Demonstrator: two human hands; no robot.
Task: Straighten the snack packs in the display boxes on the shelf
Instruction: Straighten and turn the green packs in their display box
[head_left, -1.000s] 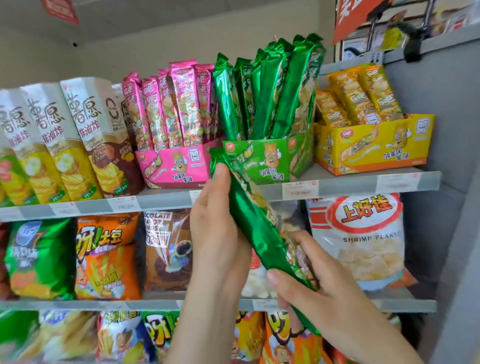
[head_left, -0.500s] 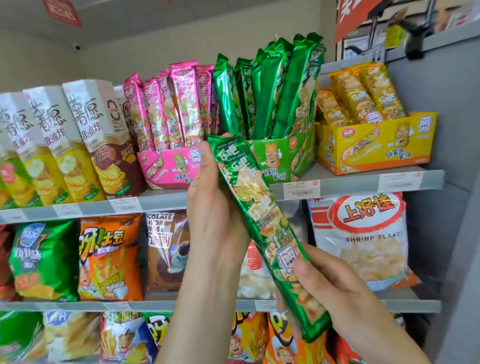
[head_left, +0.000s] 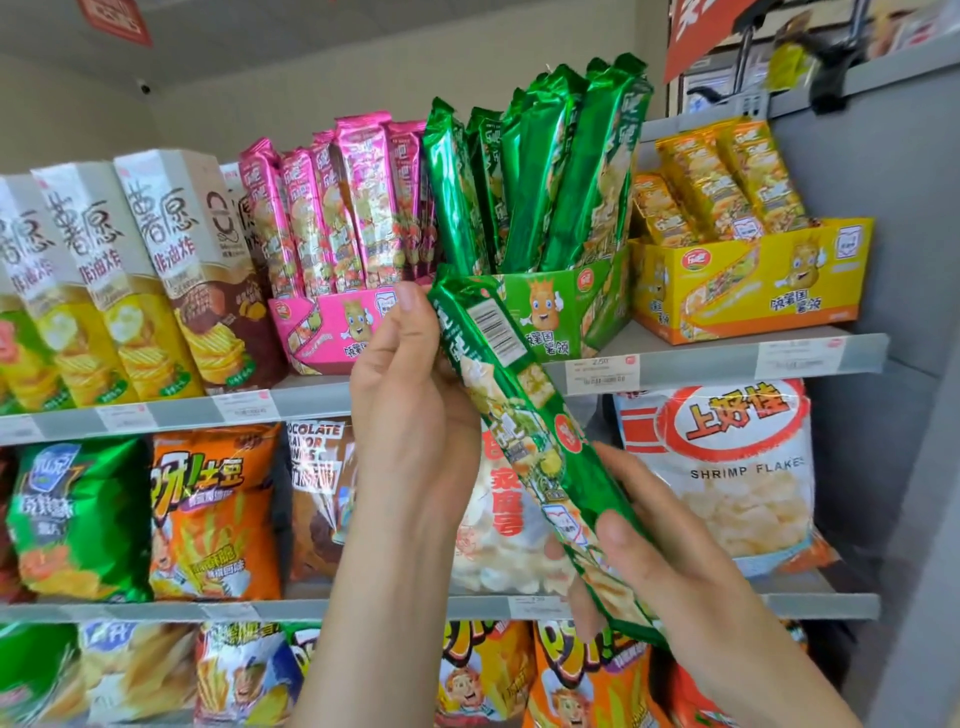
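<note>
Two hands on one green snack pack (head_left: 524, 415), held out in front of shelf (head_left: 701, 364). Pack tilted: top end up-left, overlapping front of green display box (head_left: 556, 306) from my view, bottom end down-right. Left hand (head_left: 410, 415) wrapped round upper part, thumb up beside top corner. Right hand (head_left: 670, 566) grips lower end, thumb pressed on front. I see barcode facing camera. Other green packs stand fanned in box. Pink display box (head_left: 332, 327) sits left, yellow display box (head_left: 748, 280) right.
</note>
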